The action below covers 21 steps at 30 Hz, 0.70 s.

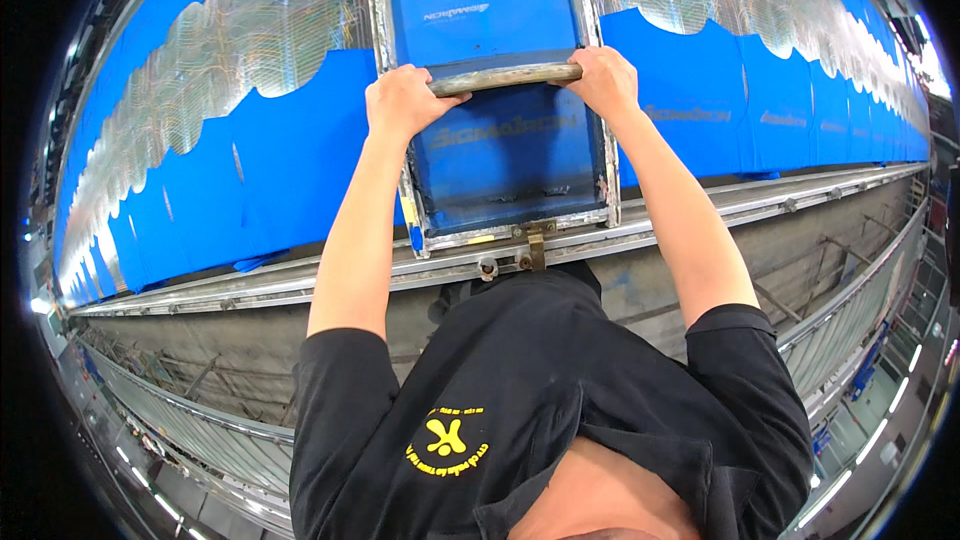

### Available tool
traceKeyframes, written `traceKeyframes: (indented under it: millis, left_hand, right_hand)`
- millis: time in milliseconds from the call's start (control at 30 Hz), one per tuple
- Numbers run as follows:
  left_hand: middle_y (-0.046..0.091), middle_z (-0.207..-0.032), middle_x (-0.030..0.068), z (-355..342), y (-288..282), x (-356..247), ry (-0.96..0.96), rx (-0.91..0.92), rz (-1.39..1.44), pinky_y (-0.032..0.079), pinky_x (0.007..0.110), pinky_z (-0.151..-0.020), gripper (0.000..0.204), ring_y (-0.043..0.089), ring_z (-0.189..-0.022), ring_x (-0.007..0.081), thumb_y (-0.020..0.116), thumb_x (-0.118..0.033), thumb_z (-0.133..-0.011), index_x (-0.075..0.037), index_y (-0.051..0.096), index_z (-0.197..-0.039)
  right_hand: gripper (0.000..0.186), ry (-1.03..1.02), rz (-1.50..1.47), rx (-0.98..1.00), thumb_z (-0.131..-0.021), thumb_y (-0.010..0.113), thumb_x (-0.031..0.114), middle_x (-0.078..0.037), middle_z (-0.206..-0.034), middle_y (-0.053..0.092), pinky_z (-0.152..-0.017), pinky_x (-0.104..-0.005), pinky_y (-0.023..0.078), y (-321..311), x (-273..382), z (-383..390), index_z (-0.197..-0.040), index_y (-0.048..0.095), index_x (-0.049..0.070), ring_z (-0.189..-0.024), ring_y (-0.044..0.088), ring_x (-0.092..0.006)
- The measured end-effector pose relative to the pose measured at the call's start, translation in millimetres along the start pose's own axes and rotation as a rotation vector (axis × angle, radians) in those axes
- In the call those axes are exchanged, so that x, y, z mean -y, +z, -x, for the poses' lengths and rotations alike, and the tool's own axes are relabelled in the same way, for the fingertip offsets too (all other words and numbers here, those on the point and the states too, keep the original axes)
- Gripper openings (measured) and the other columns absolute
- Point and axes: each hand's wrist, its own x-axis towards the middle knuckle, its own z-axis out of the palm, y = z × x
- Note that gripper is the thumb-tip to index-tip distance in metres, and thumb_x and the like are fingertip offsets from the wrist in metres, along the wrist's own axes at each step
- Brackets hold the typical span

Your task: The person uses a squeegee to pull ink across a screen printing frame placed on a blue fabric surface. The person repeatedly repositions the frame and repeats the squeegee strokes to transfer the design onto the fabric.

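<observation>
Far to the left of the screen frame (590,2), a shiny tabletop (290,15) throws back wavy, rainbow-tinted light. Nearer to the frame on that side, you have a row of blue panels (215,205) with scalloped far edges lying on the tabletop. Your left hand (398,105) is at the frame's left side, closed on the left end of the squeegee's worn handle (505,78), its thumb pointing inward along the near side.

The frame itself stands right in front of you, its metal bars smeared pale and patched with bits of yellow tape. The handle crosses over it from side to side, above blue mesh (480,0) that looks darker on the part nearest you. At the frame's near edge sits a brass-coloured bracket (536,248), beside a metal rail (230,290) running out to both sides.

Your right hand (607,80) is at the frame's right side, gripping the handle's right end, thumb turned inward too. Beyond that hand, more blue panels (700,115) spread to the right of the frame. Farthest right of the frame and nearer to you, bright light tubes (872,440) shine in a line.
</observation>
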Motion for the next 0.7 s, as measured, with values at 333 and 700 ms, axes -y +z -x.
traceKeyframes:
  millis: [333, 700]
  left_hand:
    - [0.074, -0.092, 0.0073, 69, 17, -16, -0.019, -0.036, 0.062, 0.06, 0.043, -0.078, 0.065, 0.073, -0.091, 0.0293, 0.087, -0.068, -0.068, -0.01, 0.083, -0.097]
    - [0.07, -0.1, 0.0066, 202, 37, -45, -0.015, -0.045, 0.114, 0.057, 0.043, -0.086, 0.046, 0.069, -0.1, 0.0303, 0.093, -0.036, -0.063, -0.01, 0.077, -0.098]
  right_hand:
    - [0.026, 0.029, -0.004, -0.04, -0.069, 0.086, 0.018, -0.005, -0.092, 0.074, -0.083, -0.0425, 0.058, 7, 11, 68, -0.094, 0.078, 0.014, -0.095, 0.071, -0.0284]
    - [0.039, -0.043, -0.125, -0.066, -0.057, 0.089, 0.009, -0.004, -0.093, 0.069, -0.082, -0.042, 0.053, -13, 36, 209, -0.09, 0.071, 0.012, -0.097, 0.068, -0.0274]
